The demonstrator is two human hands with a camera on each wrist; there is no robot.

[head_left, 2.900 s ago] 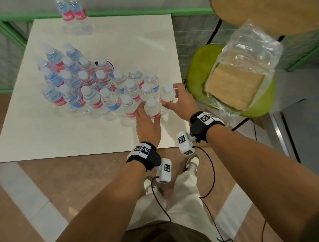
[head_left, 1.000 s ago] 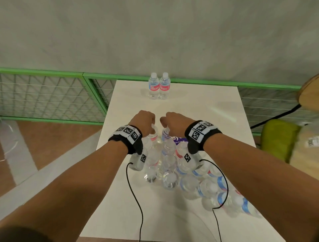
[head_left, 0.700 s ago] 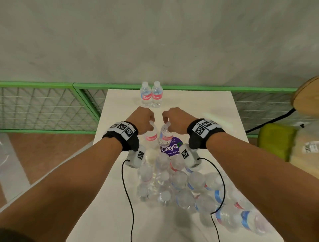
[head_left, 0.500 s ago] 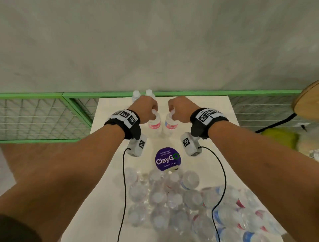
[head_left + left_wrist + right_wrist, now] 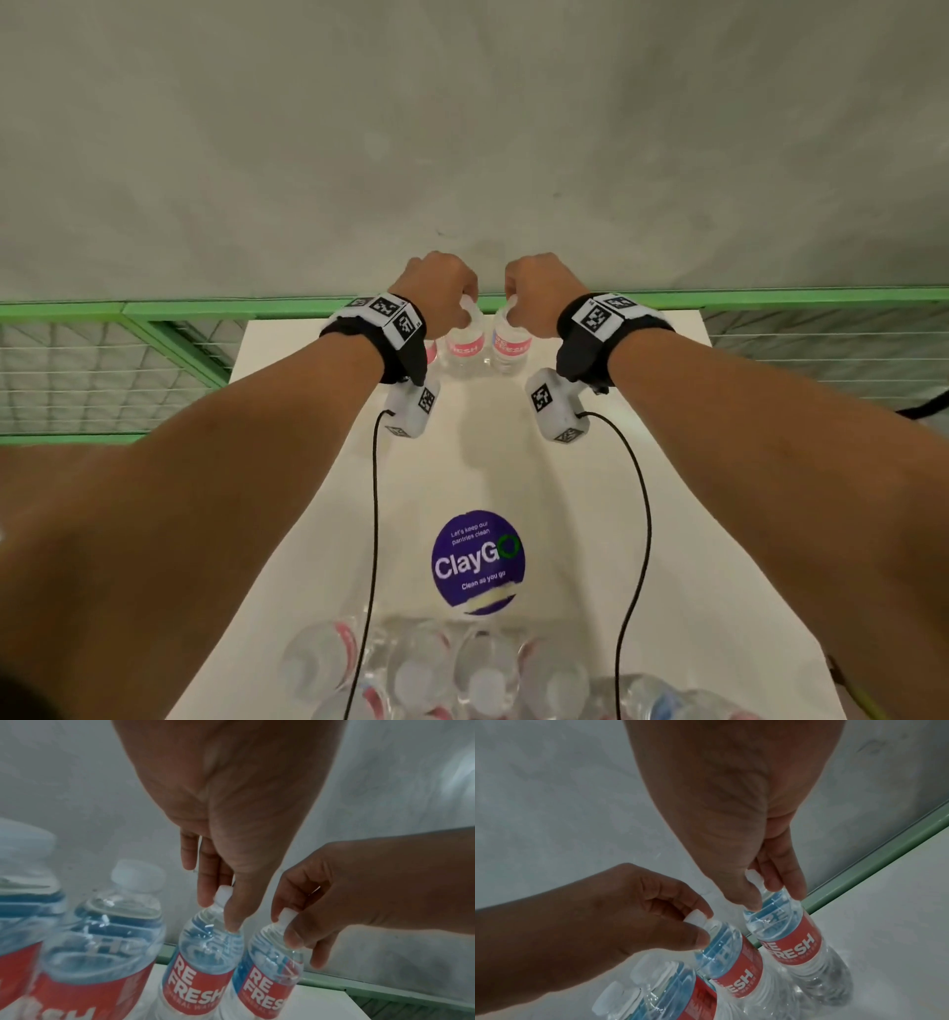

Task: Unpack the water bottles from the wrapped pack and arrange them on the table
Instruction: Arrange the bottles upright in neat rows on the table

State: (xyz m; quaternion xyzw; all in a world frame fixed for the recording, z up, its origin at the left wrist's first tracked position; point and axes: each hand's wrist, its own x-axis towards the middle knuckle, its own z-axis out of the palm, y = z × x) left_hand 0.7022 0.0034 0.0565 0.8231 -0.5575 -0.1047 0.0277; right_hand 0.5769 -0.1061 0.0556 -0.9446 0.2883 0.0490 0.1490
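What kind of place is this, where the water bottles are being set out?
Probably an office pantry or break area. A round sticker on the white table reads "Let's keep our pantries clean", and a green mesh railing runs along a plain grey wall.

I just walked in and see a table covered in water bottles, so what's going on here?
A person is setting out small water bottles along the far edge of a white table. The left hand pinches one bottle by its neck, and the right hand pinches another the same way, side by side. Two more bottles already stand to their left. A large cluster of bottles waits at the near end, just beyond a round purple sticker.
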